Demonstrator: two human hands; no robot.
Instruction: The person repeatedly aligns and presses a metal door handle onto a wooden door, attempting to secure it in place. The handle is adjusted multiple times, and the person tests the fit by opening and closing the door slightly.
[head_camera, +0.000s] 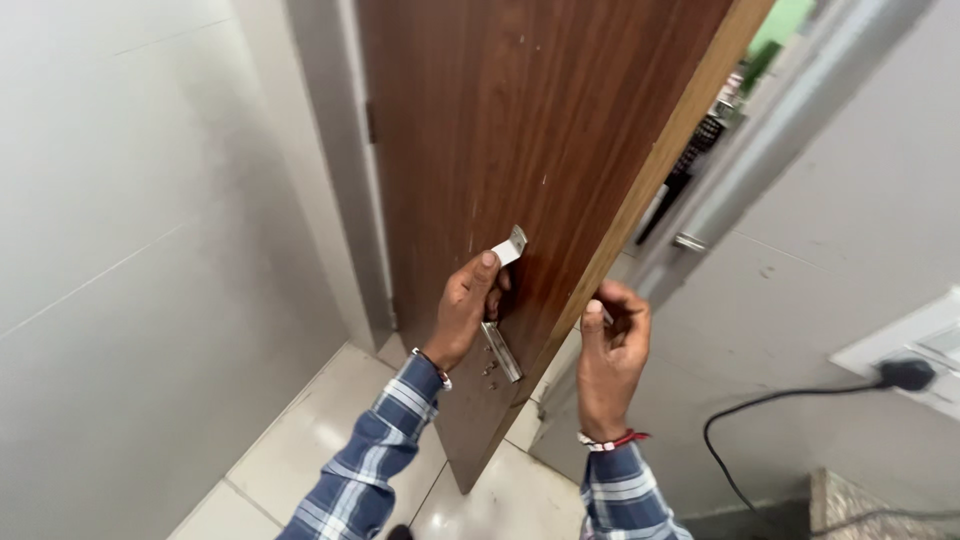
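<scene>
A dark brown wooden door (500, 120) stands half open in front of me, its pale edge (640, 200) turned to the right. My left hand (465, 305) is on the door's face, fingers closed on a flat silver metal piece (510, 246) that sticks up above the thumb. Just below that hand a narrow silver plate (501, 351) is fixed to the door, with small holes beside it. My right hand (610, 355) is at the door's edge, thumb and fingers pinched on something small that I cannot make out. Both sleeves are blue plaid.
A grey metal door frame (760, 140) with a small latch piece (688, 241) runs up at the right. On the right wall a white socket (905, 350) holds a black plug (905, 374) with a cable (740, 420) hanging down. White tiled wall at the left, pale floor tiles (300, 440) below.
</scene>
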